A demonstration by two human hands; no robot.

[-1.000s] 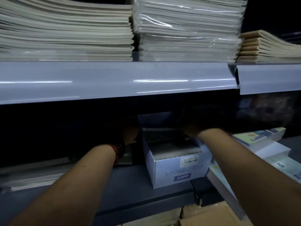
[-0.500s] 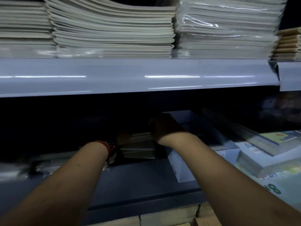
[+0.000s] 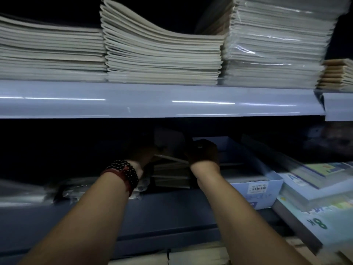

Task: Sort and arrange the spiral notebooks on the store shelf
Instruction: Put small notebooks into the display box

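Head view showed notebook stack [image 3: 171,175] on lower shelf [image 3: 172,213] between right hand [image 3: 203,155], curled on its right edge, and left hand [image 3: 142,155] at its left edge, grip too dark to tell, both equally near, long axis unclear.

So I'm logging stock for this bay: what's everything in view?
Upper shelf: one, pale grey-blue, top.
Whitish notebook stacks: two, upper shelf, left and middle.
Wrapped stack: one, clear plastic, upper shelf right.
Tan stack: one, far right.
Lower shelf: one, dark blue-grey, below.
Small notebook stack: one, greyish, lower shelf, middle.
Box: one, pale blue, right of it.
Colourful books: several, lower right.
Bracelets: several, black beads and red, left wrist.
Left hand, right hand: flanking the small stack; grip unclear.
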